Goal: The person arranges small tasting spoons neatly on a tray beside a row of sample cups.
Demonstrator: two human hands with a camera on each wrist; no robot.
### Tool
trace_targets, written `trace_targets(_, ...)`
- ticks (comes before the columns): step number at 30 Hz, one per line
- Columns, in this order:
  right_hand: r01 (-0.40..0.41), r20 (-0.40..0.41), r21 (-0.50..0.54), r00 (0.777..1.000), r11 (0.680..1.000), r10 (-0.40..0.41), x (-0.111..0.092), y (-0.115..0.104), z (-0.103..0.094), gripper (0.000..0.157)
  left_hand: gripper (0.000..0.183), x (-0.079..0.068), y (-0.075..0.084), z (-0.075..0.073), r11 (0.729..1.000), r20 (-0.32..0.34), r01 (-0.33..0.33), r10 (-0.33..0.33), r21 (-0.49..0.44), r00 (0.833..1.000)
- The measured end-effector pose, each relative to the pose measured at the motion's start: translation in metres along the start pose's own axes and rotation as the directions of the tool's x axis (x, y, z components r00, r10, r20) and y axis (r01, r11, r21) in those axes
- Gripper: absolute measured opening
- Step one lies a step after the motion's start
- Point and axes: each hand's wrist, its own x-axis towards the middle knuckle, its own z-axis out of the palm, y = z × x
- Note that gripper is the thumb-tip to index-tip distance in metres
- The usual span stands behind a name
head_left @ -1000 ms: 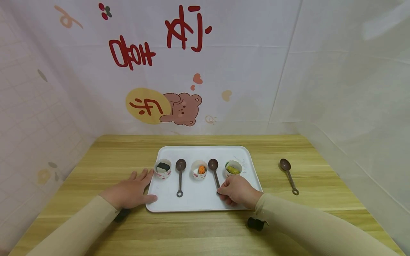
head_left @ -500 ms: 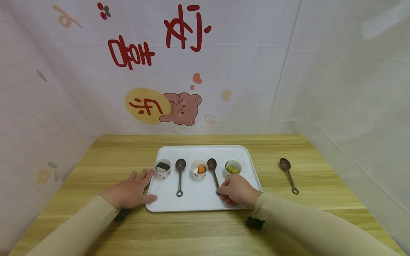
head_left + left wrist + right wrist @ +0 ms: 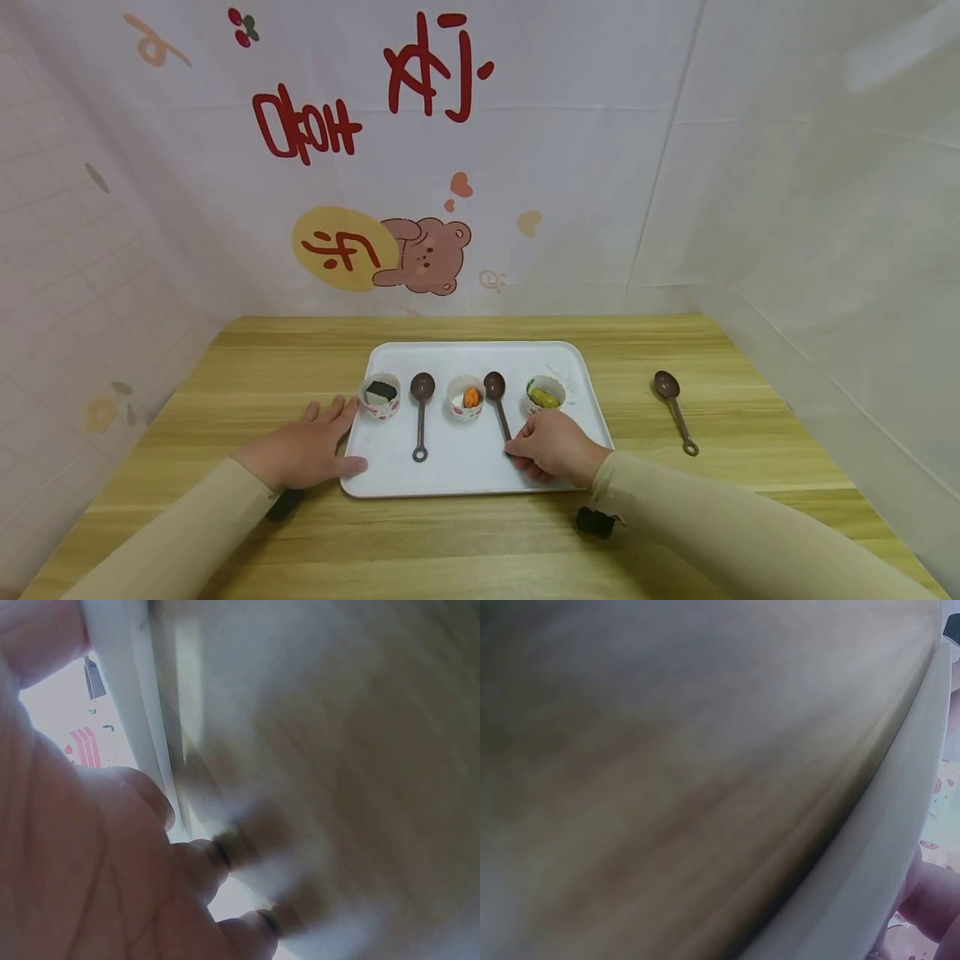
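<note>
On the white tray (image 3: 457,479), my right hand (image 3: 558,450) pinches the handle end of a brown spoon (image 3: 495,386). That spoon lies between the middle paper cup (image 3: 466,410), with an orange piece inside, and the right paper cup (image 3: 546,390), with yellow-green food. My left hand (image 3: 303,450) rests with spread fingers against the tray's left edge, its thumb over the rim. The left wrist view has the palm (image 3: 67,855) beside the tray rim (image 3: 131,690). In the right wrist view, the rim (image 3: 855,877) covers most of the right hand.
A second brown spoon (image 3: 422,387) lies on the tray, right of the left paper cup (image 3: 381,408) holding a white and black piece. Another brown spoon (image 3: 667,386) lies on the wooden table (image 3: 480,550) right of the tray. Printed cloth walls (image 3: 570,167) enclose the table.
The bowl of the pinched spoon has shifted slightly to the left, and the right hand has moved a little left with it. My left hand stays in place.
</note>
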Motion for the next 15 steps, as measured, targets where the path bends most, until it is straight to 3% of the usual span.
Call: trace_targets(15, 0.011, -0.004, -0.021, 1.0, 1.0, -0.011, -0.0009, -0.0009, 0.0003, 0.029, 0.11, -0.001, 0.0012, -0.0015, 1.0, 0.013, 0.004, -0.004, -0.012, 1.0)
